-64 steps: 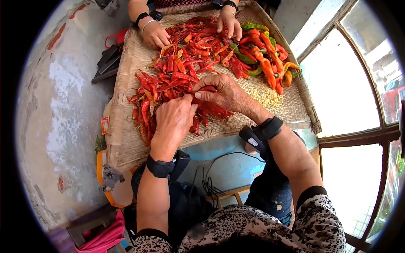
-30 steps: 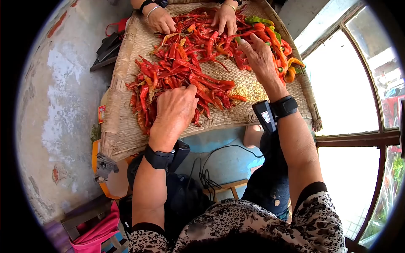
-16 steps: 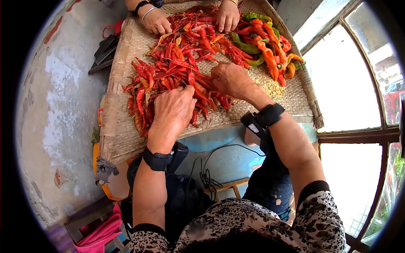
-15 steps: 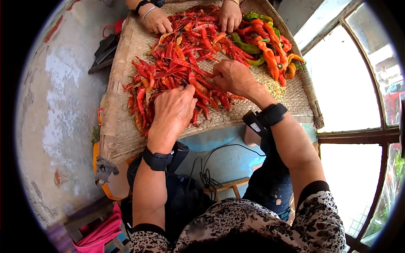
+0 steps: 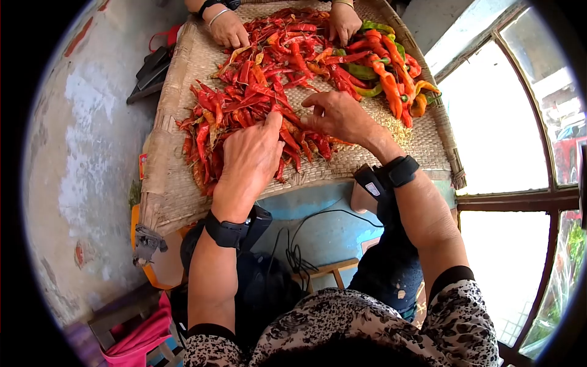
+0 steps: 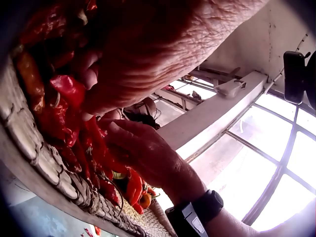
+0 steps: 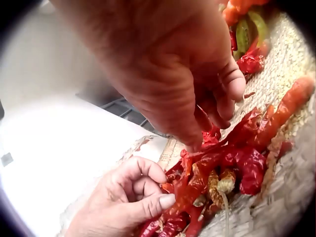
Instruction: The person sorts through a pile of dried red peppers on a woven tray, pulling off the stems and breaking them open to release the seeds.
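A heap of shrivelled red chili peppers covers the left and middle of a woven tray. My left hand is at the heap's near side, its thumb and fingertips pinching a red chili pepper. Just to its right, my right hand hovers low over the peppers. Its index finger points left and its thumb is apart from it. In the right wrist view, fingertips of that hand come right down to the red skins, with nothing gripped between them.
Across the tray, another person's two hands work at the heap's far side. Plumper orange, red and green peppers lie at the right. Pale seeds are scattered below them. A wall stands left, a window right.
My right hand has come back from the right side of the tray to the heap, and its index finger has straightened. My left index finger now reaches further forward. The other person's hand shifted right.
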`<state>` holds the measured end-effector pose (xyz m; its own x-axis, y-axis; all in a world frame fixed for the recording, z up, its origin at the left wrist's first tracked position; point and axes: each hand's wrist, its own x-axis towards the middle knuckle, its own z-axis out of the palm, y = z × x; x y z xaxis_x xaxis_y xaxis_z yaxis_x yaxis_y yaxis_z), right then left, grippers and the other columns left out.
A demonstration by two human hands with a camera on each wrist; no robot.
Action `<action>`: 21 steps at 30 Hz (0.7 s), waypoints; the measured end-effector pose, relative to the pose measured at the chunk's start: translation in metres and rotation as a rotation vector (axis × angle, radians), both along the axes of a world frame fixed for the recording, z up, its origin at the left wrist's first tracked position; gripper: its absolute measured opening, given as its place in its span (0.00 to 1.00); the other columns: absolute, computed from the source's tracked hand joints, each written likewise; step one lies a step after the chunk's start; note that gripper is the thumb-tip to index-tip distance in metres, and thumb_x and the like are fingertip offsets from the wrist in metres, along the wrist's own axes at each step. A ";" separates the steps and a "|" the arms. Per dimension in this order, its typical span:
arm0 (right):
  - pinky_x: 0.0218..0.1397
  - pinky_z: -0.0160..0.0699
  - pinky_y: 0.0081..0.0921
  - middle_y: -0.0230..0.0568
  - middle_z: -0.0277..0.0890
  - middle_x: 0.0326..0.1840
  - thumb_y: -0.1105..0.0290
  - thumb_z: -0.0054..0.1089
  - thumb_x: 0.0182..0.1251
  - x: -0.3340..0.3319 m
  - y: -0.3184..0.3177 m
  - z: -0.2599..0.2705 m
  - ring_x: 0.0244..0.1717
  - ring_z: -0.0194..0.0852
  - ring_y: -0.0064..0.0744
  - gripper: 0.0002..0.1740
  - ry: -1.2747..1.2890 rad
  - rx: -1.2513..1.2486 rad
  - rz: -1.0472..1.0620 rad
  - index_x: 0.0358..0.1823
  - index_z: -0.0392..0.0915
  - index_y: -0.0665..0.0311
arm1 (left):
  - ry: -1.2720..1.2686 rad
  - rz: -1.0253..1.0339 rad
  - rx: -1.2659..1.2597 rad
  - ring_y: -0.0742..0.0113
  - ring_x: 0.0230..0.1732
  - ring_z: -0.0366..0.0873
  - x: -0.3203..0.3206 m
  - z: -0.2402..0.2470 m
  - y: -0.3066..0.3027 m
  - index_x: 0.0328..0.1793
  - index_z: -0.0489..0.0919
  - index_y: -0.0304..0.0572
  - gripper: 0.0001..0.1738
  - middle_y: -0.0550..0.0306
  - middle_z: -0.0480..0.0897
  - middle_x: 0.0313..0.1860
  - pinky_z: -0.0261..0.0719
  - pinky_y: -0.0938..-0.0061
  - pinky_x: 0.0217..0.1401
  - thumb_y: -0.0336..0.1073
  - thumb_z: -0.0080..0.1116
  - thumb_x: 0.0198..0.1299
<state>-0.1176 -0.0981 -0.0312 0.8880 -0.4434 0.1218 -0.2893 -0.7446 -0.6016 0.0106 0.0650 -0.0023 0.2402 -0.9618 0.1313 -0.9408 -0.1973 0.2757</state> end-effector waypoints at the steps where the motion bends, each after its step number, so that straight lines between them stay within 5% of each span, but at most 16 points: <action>1: 0.44 0.79 0.39 0.53 0.80 0.34 0.60 0.64 0.59 0.003 0.002 -0.008 0.38 0.81 0.50 0.18 0.052 -0.066 0.048 0.43 0.80 0.67 | 0.001 -0.004 0.000 0.43 0.32 0.79 0.000 -0.002 -0.001 0.40 0.71 0.38 0.11 0.45 0.80 0.31 0.74 0.56 0.31 0.28 0.61 0.54; 6: 0.39 0.78 0.35 0.45 0.80 0.31 0.65 0.64 0.59 0.005 0.004 -0.008 0.32 0.79 0.43 0.12 0.027 -0.133 0.099 0.40 0.81 0.66 | -0.033 -0.113 -0.080 0.45 0.32 0.78 0.004 -0.011 0.000 0.43 0.74 0.42 0.11 0.47 0.78 0.29 0.74 0.56 0.33 0.27 0.61 0.53; 12: 0.26 0.76 0.19 0.32 0.77 0.26 0.68 0.61 0.67 -0.003 -0.019 0.016 0.24 0.75 0.18 0.09 -0.091 0.388 -0.074 0.39 0.79 0.68 | -0.038 -0.109 -0.087 0.46 0.31 0.77 0.005 -0.010 0.004 0.38 0.76 0.40 0.06 0.47 0.77 0.28 0.75 0.57 0.33 0.28 0.59 0.54; 14: 0.32 0.81 0.19 0.36 0.77 0.28 0.65 0.60 0.68 -0.001 -0.034 0.011 0.28 0.76 0.20 0.13 -0.501 0.520 -0.289 0.42 0.77 0.71 | -0.034 -0.113 -0.082 0.46 0.31 0.77 0.007 -0.012 0.004 0.38 0.75 0.40 0.06 0.48 0.77 0.28 0.75 0.58 0.33 0.29 0.59 0.54; 16: 0.37 0.83 0.20 0.39 0.78 0.31 0.62 0.59 0.69 -0.005 -0.051 0.006 0.32 0.77 0.23 0.18 -0.552 0.326 -0.383 0.45 0.75 0.75 | -0.032 -0.121 -0.076 0.47 0.30 0.77 0.007 -0.013 0.004 0.37 0.75 0.39 0.05 0.48 0.77 0.28 0.75 0.58 0.33 0.29 0.59 0.55; 18: 0.37 0.82 0.23 0.43 0.79 0.34 0.63 0.61 0.67 -0.008 -0.050 0.005 0.35 0.78 0.26 0.19 -0.432 0.193 -0.441 0.48 0.76 0.74 | -0.023 -0.099 -0.087 0.47 0.30 0.77 0.006 -0.014 0.003 0.37 0.75 0.39 0.04 0.48 0.77 0.28 0.75 0.58 0.33 0.29 0.58 0.56; 20: 0.38 0.80 0.27 0.44 0.79 0.34 0.66 0.62 0.64 -0.008 -0.027 0.015 0.34 0.79 0.29 0.19 -0.175 -0.080 -0.202 0.51 0.77 0.71 | -0.011 -0.087 -0.087 0.47 0.30 0.77 0.006 -0.011 0.003 0.36 0.75 0.39 0.04 0.48 0.77 0.28 0.75 0.58 0.33 0.30 0.57 0.57; 21: 0.39 0.79 0.30 0.45 0.80 0.35 0.68 0.62 0.62 -0.006 -0.023 0.010 0.34 0.80 0.32 0.18 -0.086 -0.011 -0.089 0.52 0.78 0.67 | 0.000 -0.075 -0.087 0.46 0.30 0.77 0.006 -0.010 0.003 0.36 0.75 0.38 0.04 0.47 0.77 0.28 0.75 0.57 0.33 0.30 0.57 0.57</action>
